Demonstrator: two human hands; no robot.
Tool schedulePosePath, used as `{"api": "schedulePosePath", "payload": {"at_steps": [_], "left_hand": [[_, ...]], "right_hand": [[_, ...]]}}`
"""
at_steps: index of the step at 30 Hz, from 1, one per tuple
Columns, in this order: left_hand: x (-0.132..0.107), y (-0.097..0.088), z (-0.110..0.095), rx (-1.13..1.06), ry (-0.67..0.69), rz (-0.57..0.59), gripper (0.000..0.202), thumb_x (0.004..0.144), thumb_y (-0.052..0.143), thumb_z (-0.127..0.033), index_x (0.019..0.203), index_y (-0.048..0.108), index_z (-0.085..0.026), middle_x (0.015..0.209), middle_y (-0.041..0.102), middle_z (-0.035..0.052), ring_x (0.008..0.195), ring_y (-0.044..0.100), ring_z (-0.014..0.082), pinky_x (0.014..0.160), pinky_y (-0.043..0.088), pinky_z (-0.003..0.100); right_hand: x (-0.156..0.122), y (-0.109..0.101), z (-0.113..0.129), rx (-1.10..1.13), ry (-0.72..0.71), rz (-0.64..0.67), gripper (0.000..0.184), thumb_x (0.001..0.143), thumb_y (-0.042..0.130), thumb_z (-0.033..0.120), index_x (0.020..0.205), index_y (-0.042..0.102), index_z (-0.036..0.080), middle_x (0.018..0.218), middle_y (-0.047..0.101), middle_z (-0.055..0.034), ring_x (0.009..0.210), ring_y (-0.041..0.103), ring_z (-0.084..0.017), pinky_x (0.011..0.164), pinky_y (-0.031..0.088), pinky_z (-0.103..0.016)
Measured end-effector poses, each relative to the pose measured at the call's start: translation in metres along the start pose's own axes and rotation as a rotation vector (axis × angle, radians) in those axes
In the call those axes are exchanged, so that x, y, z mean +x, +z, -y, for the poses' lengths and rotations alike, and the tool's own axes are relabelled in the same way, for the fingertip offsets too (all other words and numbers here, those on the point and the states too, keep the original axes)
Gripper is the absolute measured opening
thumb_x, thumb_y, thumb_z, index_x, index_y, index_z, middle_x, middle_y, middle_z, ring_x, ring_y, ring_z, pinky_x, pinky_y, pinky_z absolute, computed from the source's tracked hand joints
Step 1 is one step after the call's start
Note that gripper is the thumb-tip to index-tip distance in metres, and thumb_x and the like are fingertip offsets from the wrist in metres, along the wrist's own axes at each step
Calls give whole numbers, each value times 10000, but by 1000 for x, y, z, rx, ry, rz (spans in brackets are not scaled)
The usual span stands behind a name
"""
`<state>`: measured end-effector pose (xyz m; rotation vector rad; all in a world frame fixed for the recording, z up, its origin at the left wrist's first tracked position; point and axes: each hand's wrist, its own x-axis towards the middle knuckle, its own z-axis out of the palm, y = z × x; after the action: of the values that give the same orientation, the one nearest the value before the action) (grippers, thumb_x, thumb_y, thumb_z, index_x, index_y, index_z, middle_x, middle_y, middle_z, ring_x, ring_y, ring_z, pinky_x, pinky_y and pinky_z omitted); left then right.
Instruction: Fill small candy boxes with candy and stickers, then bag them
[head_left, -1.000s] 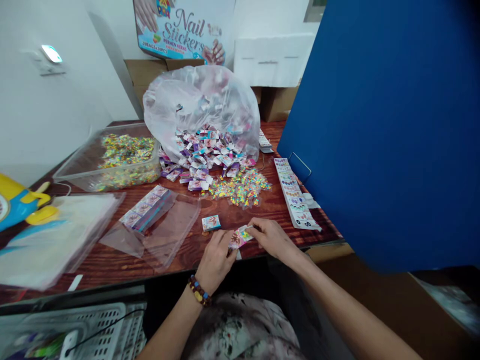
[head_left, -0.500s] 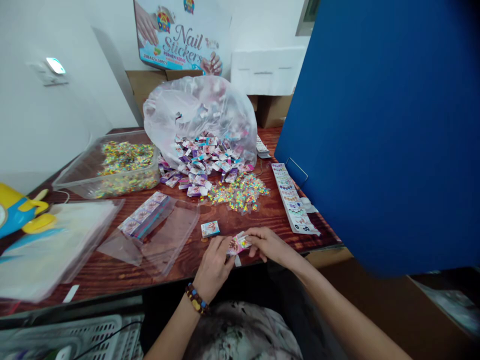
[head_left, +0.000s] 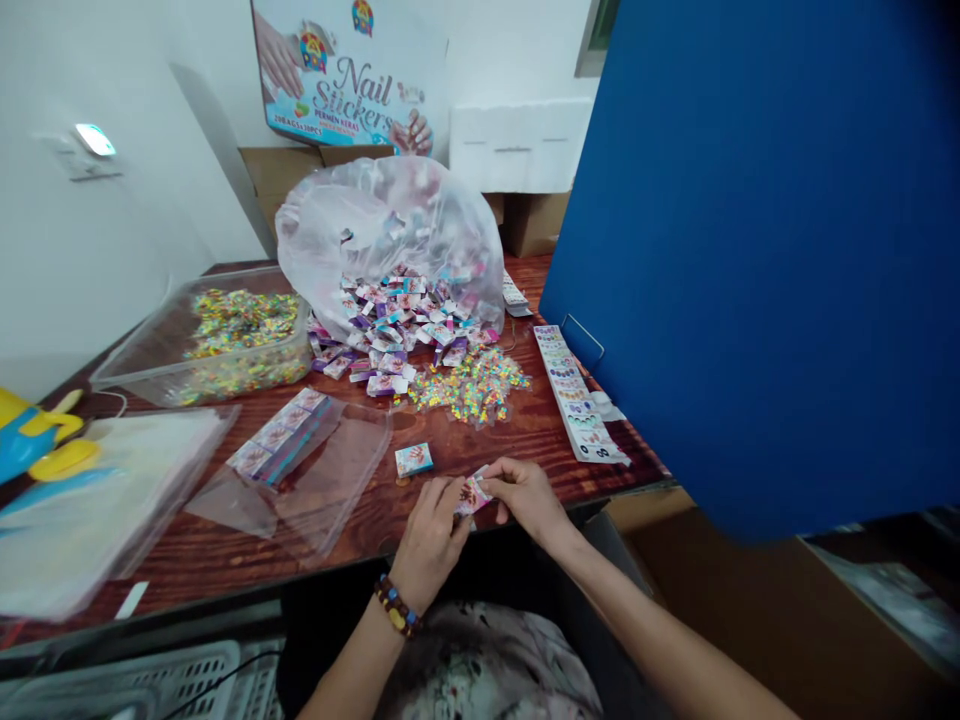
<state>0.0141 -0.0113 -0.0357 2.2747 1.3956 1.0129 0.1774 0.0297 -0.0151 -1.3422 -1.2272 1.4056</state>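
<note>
A small pink-and-white printed box [head_left: 471, 496] is held between both hands just over the table's front edge. My left hand [head_left: 430, 530], with a beaded bracelet at the wrist, grips its left side. The fingers of my right hand [head_left: 523, 497] are closed at the box's right end; whether they also pinch a candy packet is hidden. Just beyond my hands lies a small blue-and-white box [head_left: 414, 460], flat on the wood. Farther back is a heap of small clear packets of coloured candy [head_left: 476, 388].
A clear plastic bag [head_left: 322, 215] spills many small boxes. To the left are a clear tub [head_left: 135, 375] of candy packets, a pouch [head_left: 349, 470] with a row of boxes, and stacked plastic bags [head_left: 150, 470]. Sticker strips [head_left: 576, 395] lie by a blue panel [head_left: 750, 260] on the right.
The yellow candy visible at my right fingers is now out of sight, and those fingers are closed at the box's end. The whole view has shifted slightly.
</note>
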Motion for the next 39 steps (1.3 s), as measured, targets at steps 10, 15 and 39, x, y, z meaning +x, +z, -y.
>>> {"api": "schedulePosePath", "payload": {"at_steps": [10,15,39], "left_hand": [[-6,-2,3,-17,27,-42,426,870,506,-137,1290,463,-188,1139,562,104,1079,546,216,965,476,394],[-1,-4,-6,-150,-98,-114,365,868,538,-185,1231,518,-203,1140,572,92,1092,552,208,992,449,381],[9,-19,-17,-995,-420,97,280,797,649,-270,1051,551,-204,929,673,12,827,634,133,767,492,256]], "right_hand": [[-19,2,10,-349,-152,113,242,840,486,286,790,698,181,464,569,36,425,563,-119,490,415,-213],[-24,-1,19,-393,-273,156,221,808,543,238,951,709,202,794,699,-17,673,627,-151,630,457,-240],[-32,-12,2,-21,-247,157,253,776,680,387,970,675,225,842,624,-10,612,571,-113,551,501,-225]]}}
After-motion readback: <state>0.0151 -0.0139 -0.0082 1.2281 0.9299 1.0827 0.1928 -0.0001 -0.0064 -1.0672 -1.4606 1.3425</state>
